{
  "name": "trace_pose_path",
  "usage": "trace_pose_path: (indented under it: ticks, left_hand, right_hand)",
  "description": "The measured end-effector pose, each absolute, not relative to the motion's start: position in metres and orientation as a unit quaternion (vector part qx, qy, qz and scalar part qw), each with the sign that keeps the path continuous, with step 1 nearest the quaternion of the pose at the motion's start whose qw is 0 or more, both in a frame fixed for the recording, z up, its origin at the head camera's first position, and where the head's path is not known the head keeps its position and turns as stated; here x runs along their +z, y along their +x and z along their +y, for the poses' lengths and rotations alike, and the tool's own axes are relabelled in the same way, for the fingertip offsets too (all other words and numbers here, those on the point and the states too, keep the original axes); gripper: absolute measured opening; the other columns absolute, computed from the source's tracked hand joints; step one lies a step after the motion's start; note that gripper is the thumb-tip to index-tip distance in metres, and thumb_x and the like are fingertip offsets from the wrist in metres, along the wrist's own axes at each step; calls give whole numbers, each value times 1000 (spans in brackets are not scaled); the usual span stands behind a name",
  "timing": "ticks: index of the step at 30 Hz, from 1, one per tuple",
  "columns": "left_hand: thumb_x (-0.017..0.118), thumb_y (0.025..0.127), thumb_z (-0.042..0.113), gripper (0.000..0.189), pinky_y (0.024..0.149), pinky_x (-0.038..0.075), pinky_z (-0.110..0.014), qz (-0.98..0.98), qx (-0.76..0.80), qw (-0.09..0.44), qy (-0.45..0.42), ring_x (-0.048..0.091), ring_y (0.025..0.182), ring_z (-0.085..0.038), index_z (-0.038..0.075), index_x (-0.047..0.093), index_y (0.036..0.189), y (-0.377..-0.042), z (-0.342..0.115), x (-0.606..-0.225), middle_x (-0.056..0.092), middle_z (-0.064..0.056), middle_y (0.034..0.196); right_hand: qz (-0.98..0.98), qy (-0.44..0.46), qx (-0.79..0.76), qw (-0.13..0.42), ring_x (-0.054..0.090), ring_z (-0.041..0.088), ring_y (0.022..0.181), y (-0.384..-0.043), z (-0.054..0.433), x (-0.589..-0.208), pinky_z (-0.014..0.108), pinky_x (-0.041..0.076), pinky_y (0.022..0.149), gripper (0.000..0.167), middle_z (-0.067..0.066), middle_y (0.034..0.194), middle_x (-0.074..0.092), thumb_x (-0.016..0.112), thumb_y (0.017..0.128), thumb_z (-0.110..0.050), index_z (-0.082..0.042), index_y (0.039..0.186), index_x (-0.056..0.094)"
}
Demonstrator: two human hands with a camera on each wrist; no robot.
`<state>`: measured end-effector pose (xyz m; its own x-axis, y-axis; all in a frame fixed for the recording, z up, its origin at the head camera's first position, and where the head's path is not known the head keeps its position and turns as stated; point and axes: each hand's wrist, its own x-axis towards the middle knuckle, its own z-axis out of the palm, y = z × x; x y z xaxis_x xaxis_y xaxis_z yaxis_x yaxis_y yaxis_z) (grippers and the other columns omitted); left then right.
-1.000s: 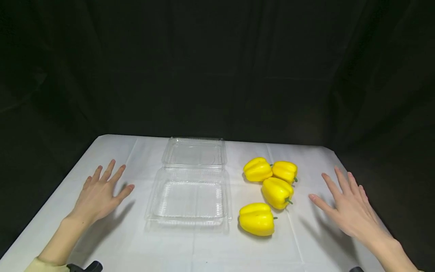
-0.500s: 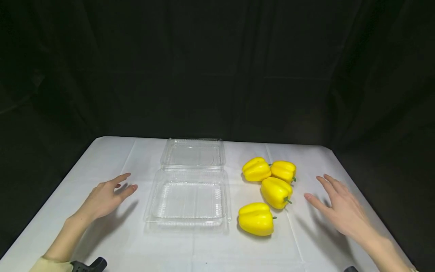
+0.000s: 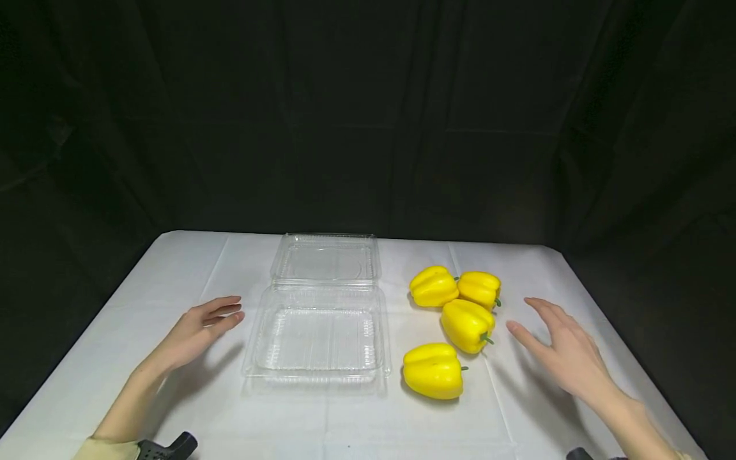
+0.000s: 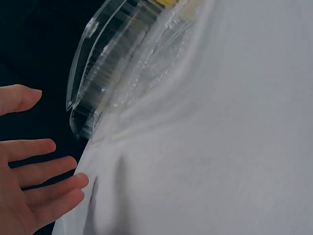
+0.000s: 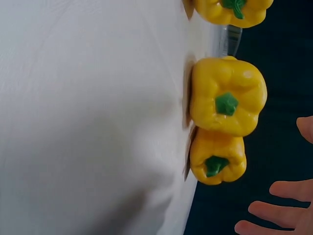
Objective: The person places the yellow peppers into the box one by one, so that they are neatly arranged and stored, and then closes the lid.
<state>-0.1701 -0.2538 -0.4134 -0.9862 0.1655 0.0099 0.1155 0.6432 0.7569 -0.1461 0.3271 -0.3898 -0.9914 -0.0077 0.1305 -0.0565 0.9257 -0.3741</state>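
My left hand [image 3: 195, 333] hovers over the table left of a clear plastic clamshell container [image 3: 255, 332], fingertips just short of its rim and nothing held. In the left wrist view its fingers [image 4: 46, 171] are nearly straight, apart from the thumb. The container lies unfolded, its lid [image 3: 326, 259] laid back at the far side. Several yellow bell peppers sit right of it: a near pepper [image 3: 433, 370], a middle one [image 3: 468, 326] and two farther back. My right hand [image 3: 566, 351] hangs to their right, thumb and fingers spread, holding nothing. Its thumb points toward the middle pepper.
A white cloth covers the table [image 3: 356, 421]. Behind and beside it hangs a black curtain [image 3: 368, 115]. The two back peppers [image 3: 434, 286] sit close together near the table's far edge. A dark strap mount [image 3: 167, 447] is on the left wrist.
Both hands have moved inward, the left toward the container and the right toward the peppers. The left hand has turned onto its side and its fingers have drawn together. Peppers and container stay put.
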Motion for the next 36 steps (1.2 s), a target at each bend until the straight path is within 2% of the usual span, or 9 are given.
trace_pose_path:
  ticks: [4, 11, 13, 18, 22, 25, 29, 36]
  left_hand:
    - [57, 102, 38, 59, 101, 51, -49, 883, 459, 44, 89, 59, 125, -39, 2, 46, 146, -170, -250, -420, 59, -19, 140]
    - [59, 102, 32, 56, 95, 49, -20, 858, 501, 50, 105, 60, 125, -35, 2, 46, 146, -167, -243, -428, 58, -19, 141]
    - [60, 101, 30, 55, 95, 49, -21, 855, 505, 46, 109, 60, 125, -35, 1, 46, 146, -166, -241, -429, 59, -19, 140]
    - [60, 101, 31, 54, 100, 48, -33, 857, 501, 45, 110, 59, 125, -37, 2, 47, 146, -165, -239, -432, 59, -18, 140]
    - [60, 101, 28, 52, 97, 48, -25, 851, 510, 43, 120, 62, 122, -35, 2, 47, 145, -163, -238, -436, 59, -17, 139]
    - [61, 101, 25, 51, 95, 48, -18, 843, 522, 41, 126, 65, 118, -25, 3, 48, 144, -162, -238, -437, 60, -17, 139]
    - [63, 100, 26, 51, 95, 48, -17, 833, 538, 42, 125, 65, 115, -11, 4, 50, 144, -160, -235, -438, 60, -15, 139]
    - [64, 99, 22, 53, 96, 49, -16, 820, 558, 39, 124, 64, 118, -12, 2, 46, 146, -157, -231, -440, 57, -16, 142]
  right_hand:
    - [-976, 15, 207, 69, 40, 51, 132, -148, 322, -392, 73, 37, 97, 75, 28, 149, 42, 53, 98, -59, -4, 148, 41]
    - [-970, 11, 229, 88, 48, 47, 126, -150, 312, -393, 70, 40, 93, 69, 26, 145, 48, 53, 99, -56, -5, 144, 46]
    - [-968, 5, 236, 82, 49, 47, 126, -151, 309, -393, 70, 40, 93, 69, 26, 146, 48, 52, 99, -56, -5, 145, 46]
    - [-964, -8, 258, 68, 48, 46, 126, -154, 301, -397, 71, 40, 94, 68, 26, 146, 48, 51, 100, -56, -5, 146, 46]
    - [-959, -4, 273, 75, 49, 45, 126, -157, 296, -402, 68, 41, 94, 66, 24, 143, 51, 52, 100, -55, -6, 145, 47]
    - [-954, 0, 287, 85, 49, 45, 124, -158, 293, -406, 66, 42, 93, 64, 24, 140, 54, 53, 100, -53, -6, 144, 49]
    - [-947, 1, 307, 97, 50, 45, 122, -157, 290, -411, 64, 43, 93, 62, 24, 138, 54, 55, 100, -50, -6, 144, 49]
    - [-929, 6, 349, 121, 50, 41, 123, -154, 289, -418, 60, 43, 100, 59, 20, 138, 52, 58, 101, -43, -7, 145, 47]
